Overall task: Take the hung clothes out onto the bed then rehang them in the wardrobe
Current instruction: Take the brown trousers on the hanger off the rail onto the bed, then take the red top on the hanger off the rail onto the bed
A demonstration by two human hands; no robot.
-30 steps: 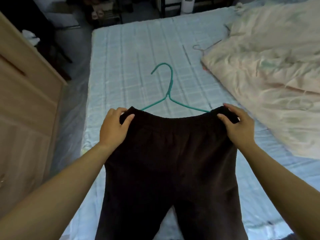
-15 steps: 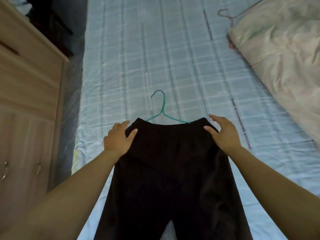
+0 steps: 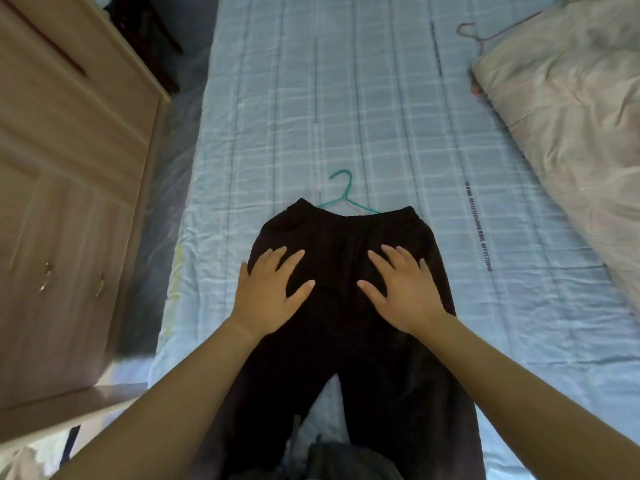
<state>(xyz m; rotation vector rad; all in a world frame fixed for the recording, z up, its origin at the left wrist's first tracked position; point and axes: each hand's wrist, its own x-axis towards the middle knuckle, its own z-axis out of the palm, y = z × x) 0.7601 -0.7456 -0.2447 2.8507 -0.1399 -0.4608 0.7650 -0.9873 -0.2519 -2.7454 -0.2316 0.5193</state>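
Flat on the bed [image 3: 381, 116], near its left edge, lie black trousers [image 3: 346, 323], waistband over a green hanger [image 3: 344, 199], likely so they can be smoothed. Left hand [image 3: 268, 292] and right hand [image 3: 403, 289] press palms down, fingers spread, gripping nothing.

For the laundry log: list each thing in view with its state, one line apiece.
black trousers: spread flat on the bed, waistband away from the person.
green hanger: lying on the bed, arms under the waistband, hook showing.
left hand: rests flat on the trousers, fingers spread.
right hand: rests flat on the trousers, fingers spread.
quilt: bunched on the bed's right side.
pink hanger: lying at the quilt's edge.
wooden cabinet: doors shut.
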